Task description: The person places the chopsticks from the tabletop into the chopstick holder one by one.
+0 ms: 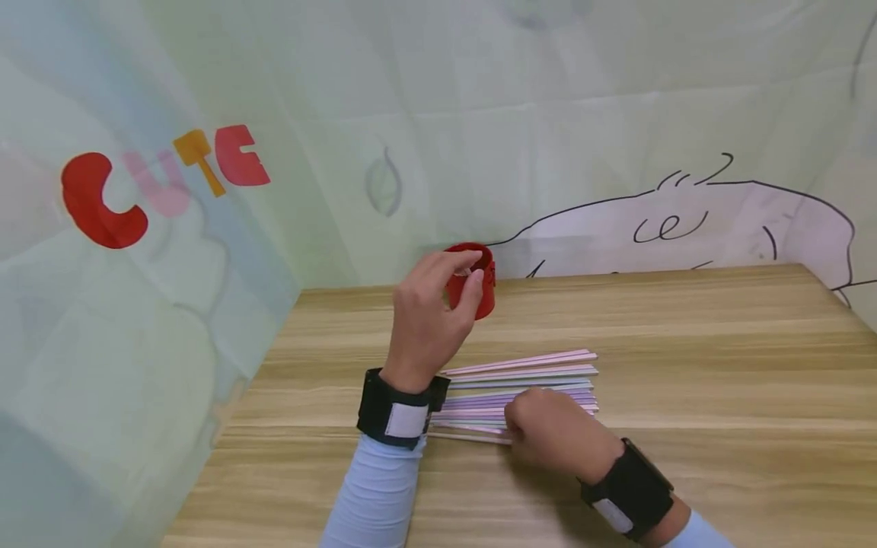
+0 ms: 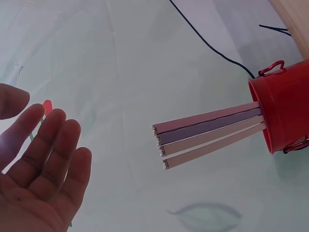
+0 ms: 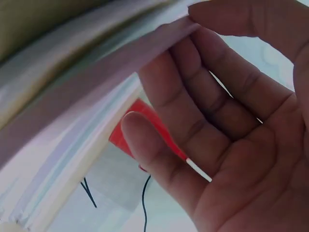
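- Red cup (image 2: 289, 106) at the back of the bench (image 1: 685, 365), sticks (image 2: 207, 126) poking out; left hand (image 1: 432, 304) beside it, empty, loosely curved.
- Looks like the picking step: right hand (image 1: 558, 430) has a narrow grip on a pinkish stick (image 3: 120, 70) (thumb-and-finger pinch, afaict).
- Next move probably calls for a clean lift, neighbours undisturbed.
- Loose sticks (image 1: 479, 401): slim, straight, pastel, roughly side by side.

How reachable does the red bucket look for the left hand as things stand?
Probably yes: the left hand holds nothing and looks near the red bucket. Only the sticks jutting from its mouth seem in the way; the bucket's side looks free.
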